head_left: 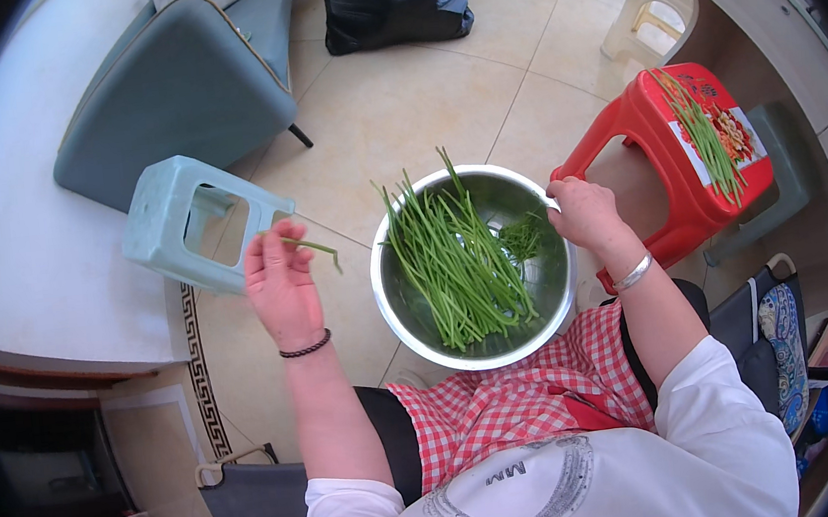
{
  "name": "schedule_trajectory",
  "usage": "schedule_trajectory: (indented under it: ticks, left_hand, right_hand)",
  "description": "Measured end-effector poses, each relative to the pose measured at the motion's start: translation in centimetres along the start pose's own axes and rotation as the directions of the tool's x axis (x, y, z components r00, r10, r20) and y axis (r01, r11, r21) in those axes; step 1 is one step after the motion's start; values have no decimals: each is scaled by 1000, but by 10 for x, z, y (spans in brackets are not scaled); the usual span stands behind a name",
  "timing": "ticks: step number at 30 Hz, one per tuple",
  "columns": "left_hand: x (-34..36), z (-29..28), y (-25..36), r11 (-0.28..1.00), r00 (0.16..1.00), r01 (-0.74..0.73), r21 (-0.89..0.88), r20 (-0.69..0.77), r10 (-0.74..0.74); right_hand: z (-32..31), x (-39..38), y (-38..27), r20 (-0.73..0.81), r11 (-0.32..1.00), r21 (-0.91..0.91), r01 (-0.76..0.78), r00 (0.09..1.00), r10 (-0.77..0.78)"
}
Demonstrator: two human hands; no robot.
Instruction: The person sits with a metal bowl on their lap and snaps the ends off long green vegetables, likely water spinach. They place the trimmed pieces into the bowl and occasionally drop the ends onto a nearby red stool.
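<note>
Between the fingers of my left hand (pixel 281 276) is a thin green garlic scape (pixel 317 245), its bent end pointing right. That hand is raised to the left of a steel bowl (pixel 386 311), apart from it. In the bowl lies a bundle of long garlic scapes (pixel 454 265), some poking over the far rim. Beside them, at the bowl's right, is a small heap of short green tips (pixel 522 237). My right hand (pixel 586 212) is closed at the bowl's right rim; what its fingers pinch, if anything, is hidden.
More garlic scapes (pixel 707 141) lie on a red stool (pixel 659 160) at the right. A pale blue stool (pixel 164 228) and a blue chair (pixel 183 81) stand at the left. Farther off sits a black plastic bag (pixel 396 3). The bowl rests against a red checked apron (pixel 507 399).
</note>
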State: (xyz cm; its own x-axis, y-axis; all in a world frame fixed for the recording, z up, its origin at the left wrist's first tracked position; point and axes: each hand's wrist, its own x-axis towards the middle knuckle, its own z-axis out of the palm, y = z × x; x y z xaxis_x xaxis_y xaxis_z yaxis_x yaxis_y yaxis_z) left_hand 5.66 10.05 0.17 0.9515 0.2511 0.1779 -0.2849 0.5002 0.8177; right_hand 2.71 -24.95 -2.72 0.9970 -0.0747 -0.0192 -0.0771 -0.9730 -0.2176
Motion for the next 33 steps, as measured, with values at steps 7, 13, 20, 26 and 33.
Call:
schedule_trajectory:
  ticks: [7, 13, 20, 26, 33]
  left_hand:
    - [-45, 53, -26, 964, 954, 147, 222, 226, -198]
    - [-64, 61, -38, 917, 938, 85, 390, 280, -206]
    - [-72, 68, -47, 689, 856, -438, 577, 503, 122]
    - [-69, 71, -45, 467, 689, -699, 541, 684, 239]
    - [-70, 71, -45, 365, 624, -770, 523, 734, 267]
  right_hand:
    - [-6, -29, -59, 48, 639, 756, 143, 961, -272]
    - [-21, -40, -85, 102, 232, 972, -38, 958, -269]
    - [-25, -40, -83, 268, 135, 961, -241, 929, -255]
    - [-20, -39, -80, 286, 97, 958, -270, 922, -261]
    - [-16, -38, -78, 298, 123, 953, -275, 925, -235]
